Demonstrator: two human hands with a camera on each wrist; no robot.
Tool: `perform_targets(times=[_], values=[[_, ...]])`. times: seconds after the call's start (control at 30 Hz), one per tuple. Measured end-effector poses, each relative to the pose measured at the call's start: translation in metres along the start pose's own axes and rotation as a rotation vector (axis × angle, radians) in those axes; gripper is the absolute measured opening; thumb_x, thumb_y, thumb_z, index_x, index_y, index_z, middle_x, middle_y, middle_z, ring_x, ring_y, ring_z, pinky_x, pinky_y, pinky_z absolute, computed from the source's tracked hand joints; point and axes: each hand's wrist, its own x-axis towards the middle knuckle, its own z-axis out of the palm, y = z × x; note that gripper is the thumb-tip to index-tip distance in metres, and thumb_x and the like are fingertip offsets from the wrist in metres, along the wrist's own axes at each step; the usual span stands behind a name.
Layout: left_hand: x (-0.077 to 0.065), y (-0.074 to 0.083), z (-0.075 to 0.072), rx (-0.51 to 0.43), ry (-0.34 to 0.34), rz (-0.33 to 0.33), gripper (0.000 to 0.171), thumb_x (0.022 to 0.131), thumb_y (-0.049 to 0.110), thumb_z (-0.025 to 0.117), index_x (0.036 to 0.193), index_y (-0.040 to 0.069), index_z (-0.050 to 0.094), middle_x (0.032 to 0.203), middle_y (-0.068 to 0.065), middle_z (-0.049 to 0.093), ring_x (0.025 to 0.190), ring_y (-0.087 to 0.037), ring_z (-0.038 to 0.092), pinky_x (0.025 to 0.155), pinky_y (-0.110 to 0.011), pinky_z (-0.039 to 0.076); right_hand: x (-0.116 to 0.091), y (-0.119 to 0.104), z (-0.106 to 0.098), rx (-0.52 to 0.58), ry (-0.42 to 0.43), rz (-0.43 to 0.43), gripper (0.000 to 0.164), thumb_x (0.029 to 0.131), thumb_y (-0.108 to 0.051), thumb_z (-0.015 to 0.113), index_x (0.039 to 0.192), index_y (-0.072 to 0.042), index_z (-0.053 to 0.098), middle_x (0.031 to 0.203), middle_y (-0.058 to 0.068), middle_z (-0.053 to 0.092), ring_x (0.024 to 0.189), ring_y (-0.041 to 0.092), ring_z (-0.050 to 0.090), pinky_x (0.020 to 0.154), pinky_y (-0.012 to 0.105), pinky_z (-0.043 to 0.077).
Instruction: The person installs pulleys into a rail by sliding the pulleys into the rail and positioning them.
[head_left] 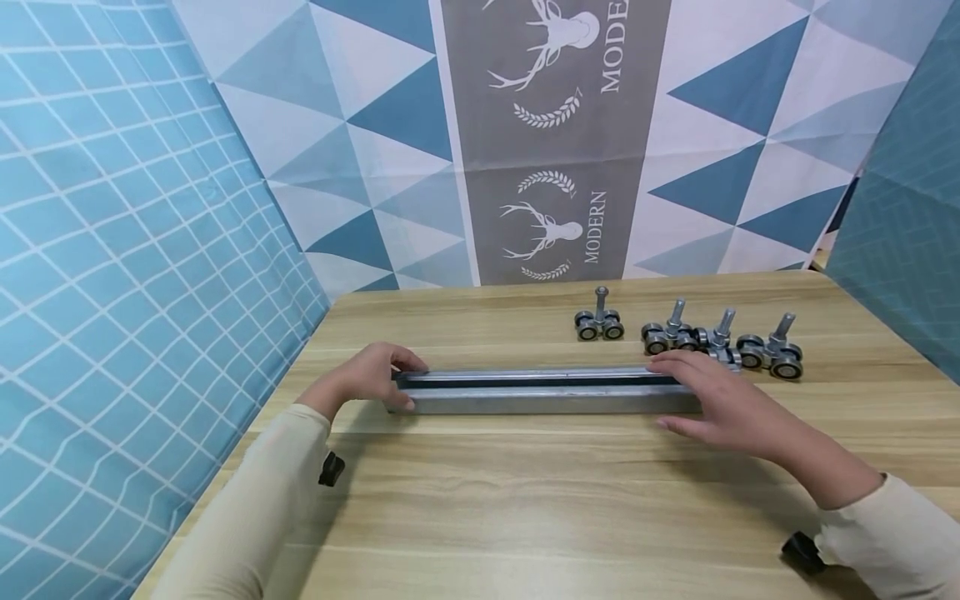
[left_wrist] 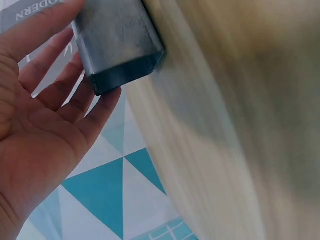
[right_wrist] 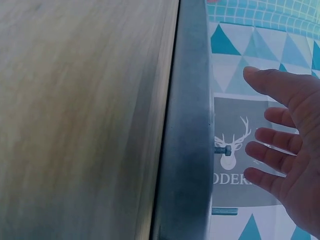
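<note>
Crosswise, the metal rail (head_left: 540,403) lies on the wooden surface (head_left: 525,500) between the two hands, its long axis running left to right, its slot facing up, roughly parallel to the surface's far edge. The left hand (head_left: 367,373) is the nearer one: it pinches the rail's left end, thumb against the near wall and fingers along the far side. The right hand (head_left: 720,408) is spread about the right end, its thumb apart from the near wall; whether its fingers touch the top, I cannot tell from the head view. Just behind that end are three wheeled rollers (head_left: 722,333), so room for the right fingers looks tight there. A lone roller (head_left: 599,323) stands farther left, behind the rail and apart from it. The widest room for shifting the rail is on its near side, between the forearms.
</note>
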Motion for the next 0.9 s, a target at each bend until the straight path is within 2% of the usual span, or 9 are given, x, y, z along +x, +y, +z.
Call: perform_targets(times=[0.23,0.57,0.8,0.9], values=[[0.010,0.002,-0.005,0.003,-0.082,0.014,0.054,0.064,0.010,0.091,0.115,0.006,0.071,0.110,-0.004,0.069,0.103,-0.022,0.061,0.094,-0.048,0.047,-0.004,0.002,-0.004,-0.028,0.011,0.011,0.067,0.072,-0.022,0.087,0.128,-0.003,0.057,0.127,0.013,0.057,0.117,0.033,0.051,0.090,0.055,0.045],[0.010,0.002,-0.006,0.033,-0.100,0.006,0.054,0.064,0.011,0.092,0.114,0.007,0.071,0.108,-0.002,0.068,0.099,-0.020,0.061,0.091,-0.045,0.049,-0.005,0.008,-0.009,-0.015,-0.006,0.078,0.066,0.074,-0.024,0.086,0.129,-0.003,0.057,0.129,0.015,0.055,0.119,0.036,0.050,0.092,0.057,0.043],[0.013,0.001,-0.008,0.045,-0.101,0.036,0.054,0.064,0.013,0.092,0.113,0.007,0.071,0.107,-0.002,0.068,0.098,-0.020,0.061,0.090,-0.045,0.049,-0.007,0.021,-0.014,-0.027,0.073,0.020,0.064,0.069,-0.021,0.088,0.124,-0.004,0.060,0.126,0.013,0.057,0.116,0.035,0.052,0.089,0.056,0.044],[0.015,0.001,-0.008,0.043,-0.106,0.032,0.054,0.063,0.013,0.092,0.113,0.006,0.071,0.106,-0.003,0.068,0.097,-0.021,0.061,0.091,-0.048,0.048,-0.009,0.023,-0.017,-0.026,0.091,0.034,0.065,0.068,-0.021,0.089,0.124,-0.005,0.060,0.126,0.014,0.056,0.116,0.036,0.052,0.089,0.057,0.043]])
